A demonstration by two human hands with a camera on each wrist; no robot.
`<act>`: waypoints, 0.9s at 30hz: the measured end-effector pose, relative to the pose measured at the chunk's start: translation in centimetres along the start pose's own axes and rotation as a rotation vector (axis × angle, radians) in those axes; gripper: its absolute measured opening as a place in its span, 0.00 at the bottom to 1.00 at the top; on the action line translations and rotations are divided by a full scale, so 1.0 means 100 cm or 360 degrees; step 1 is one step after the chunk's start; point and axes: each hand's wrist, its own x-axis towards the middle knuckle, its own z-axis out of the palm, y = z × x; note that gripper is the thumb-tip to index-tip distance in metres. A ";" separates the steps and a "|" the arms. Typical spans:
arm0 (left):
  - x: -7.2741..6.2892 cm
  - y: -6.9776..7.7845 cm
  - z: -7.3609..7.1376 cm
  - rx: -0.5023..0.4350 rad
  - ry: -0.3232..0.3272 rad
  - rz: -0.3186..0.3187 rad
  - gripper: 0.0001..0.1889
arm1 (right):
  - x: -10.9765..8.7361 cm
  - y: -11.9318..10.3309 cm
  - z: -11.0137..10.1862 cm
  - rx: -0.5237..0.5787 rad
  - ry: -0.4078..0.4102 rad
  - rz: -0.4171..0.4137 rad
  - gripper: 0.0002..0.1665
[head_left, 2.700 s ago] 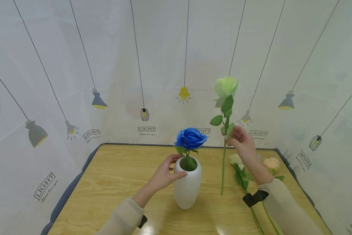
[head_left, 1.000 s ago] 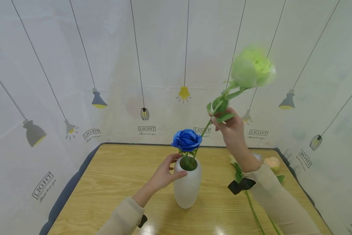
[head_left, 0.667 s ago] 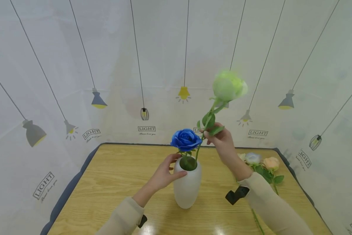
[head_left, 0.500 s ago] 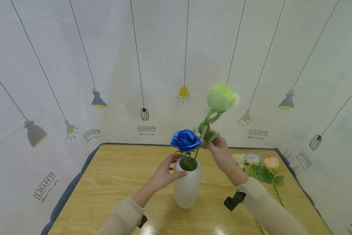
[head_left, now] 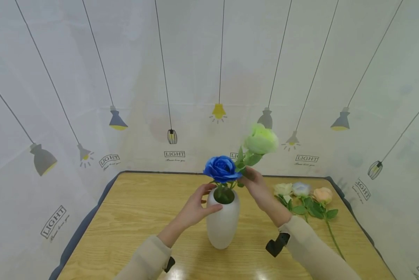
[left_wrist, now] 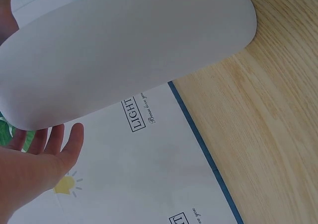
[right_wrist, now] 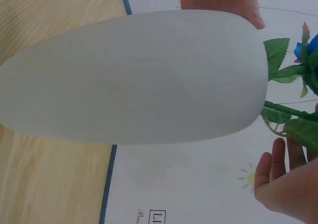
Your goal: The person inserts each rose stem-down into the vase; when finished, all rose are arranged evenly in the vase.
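A white vase stands upright on the table, a blue rose rising from its mouth. My left hand grips the vase at the rim, thumb in front and fingers round the far side; the left wrist view shows the fingers along the wall of the vase. With my right hand I hold a pale green rose by its leafy stem, just right of the blue bloom. In the right wrist view its stem enters the vase mouth; the lower end is hidden inside.
On the right of the wooden table lie a cream rose, a pale lilac rose and a peach rose, partly behind my right forearm. A white backdrop printed with lamps surrounds the table's back and sides.
My right hand has brought the green rose left to the vase and lowered its stem into the mouth. The blue rose has shifted slightly left; my left hand stays on the vase.
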 end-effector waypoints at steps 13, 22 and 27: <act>0.001 -0.001 0.000 -0.0019 0.0002 -0.0001 0.31 | 0.005 -0.014 -0.009 0.0071 0.0266 -0.0120 0.14; 0.001 0.001 0.000 -0.0036 0.0008 0.0005 0.31 | 0.006 -0.017 -0.006 0.0209 0.0417 0.0020 0.16; 0.001 0.001 0.000 -0.0037 0.0007 0.0004 0.30 | 0.006 -0.022 -0.005 0.0325 0.0448 0.0046 0.14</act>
